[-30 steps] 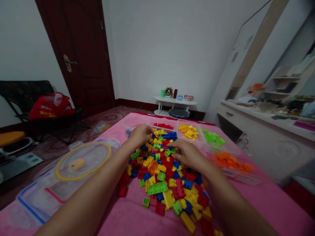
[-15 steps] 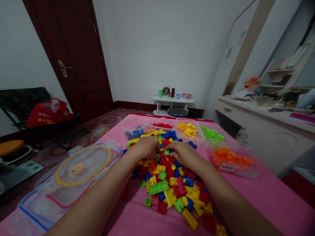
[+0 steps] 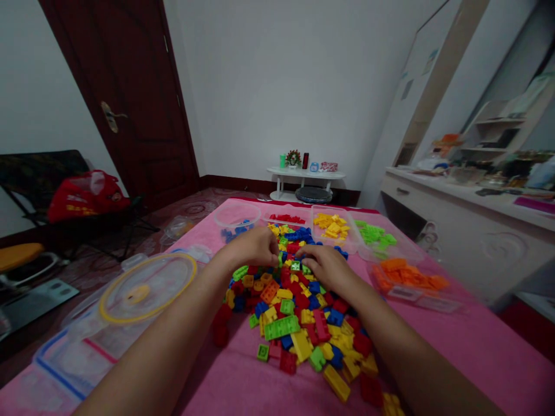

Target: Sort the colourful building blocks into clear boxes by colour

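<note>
Mixed bricks (image 3: 281, 327) lie spread over pink cloth (image 3: 236, 381), likely so each shows. Toward their far end the left hand (image 3: 255, 245) curls, grip hidden; the right hand (image 3: 325, 263) bends, fingers parted. Clear boxes (image 3: 353, 236) beyond apparently keep colours separate.

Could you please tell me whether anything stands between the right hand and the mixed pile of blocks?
Nothing visible does: the right hand is over the far part of the mixed pile of blocks, a small green block beside its fingers. Contact is hard to tell.
</note>
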Available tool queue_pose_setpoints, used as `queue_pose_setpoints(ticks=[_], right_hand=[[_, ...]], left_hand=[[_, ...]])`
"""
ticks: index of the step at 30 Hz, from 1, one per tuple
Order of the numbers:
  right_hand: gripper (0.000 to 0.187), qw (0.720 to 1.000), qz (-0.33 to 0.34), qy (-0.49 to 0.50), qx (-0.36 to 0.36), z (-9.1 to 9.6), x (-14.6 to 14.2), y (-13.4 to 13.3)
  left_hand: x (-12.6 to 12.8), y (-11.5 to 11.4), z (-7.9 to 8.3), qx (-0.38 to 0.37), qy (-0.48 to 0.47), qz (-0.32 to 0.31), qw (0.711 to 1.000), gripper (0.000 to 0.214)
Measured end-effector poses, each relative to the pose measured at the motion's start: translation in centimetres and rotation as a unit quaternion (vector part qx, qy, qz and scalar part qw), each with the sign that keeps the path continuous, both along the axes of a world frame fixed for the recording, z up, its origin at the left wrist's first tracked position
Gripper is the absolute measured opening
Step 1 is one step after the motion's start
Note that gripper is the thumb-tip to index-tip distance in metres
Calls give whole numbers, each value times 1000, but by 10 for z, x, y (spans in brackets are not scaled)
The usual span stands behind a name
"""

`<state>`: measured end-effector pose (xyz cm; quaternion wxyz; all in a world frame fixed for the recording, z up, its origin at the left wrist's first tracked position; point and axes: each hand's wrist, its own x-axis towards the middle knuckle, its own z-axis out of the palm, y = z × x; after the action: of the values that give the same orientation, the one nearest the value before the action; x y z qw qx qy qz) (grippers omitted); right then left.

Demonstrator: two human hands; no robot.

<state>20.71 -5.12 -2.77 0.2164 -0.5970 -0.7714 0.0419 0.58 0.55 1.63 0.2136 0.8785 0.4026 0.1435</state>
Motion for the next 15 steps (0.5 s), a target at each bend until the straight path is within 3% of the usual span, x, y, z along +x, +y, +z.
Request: queue_pose_setpoints(ticks=[5, 9, 12, 15], right_hand=[[23, 998, 12, 67, 17, -2, -4, 1], [34, 999, 34, 20, 3, -1, -12, -5], [27, 1000, 26, 3, -7, -2, -12, -5], [19, 998, 5, 68, -13, -5, -7, 1]], left_hand=[[-3, 7, 4, -22, -120, 33, 992, 18], [-3, 1, 11, -111, -147, -19, 983, 29], [-1, -5, 16, -143, -168, -45, 974, 23], [5, -8, 16, -172, -257, 8, 951, 21]])
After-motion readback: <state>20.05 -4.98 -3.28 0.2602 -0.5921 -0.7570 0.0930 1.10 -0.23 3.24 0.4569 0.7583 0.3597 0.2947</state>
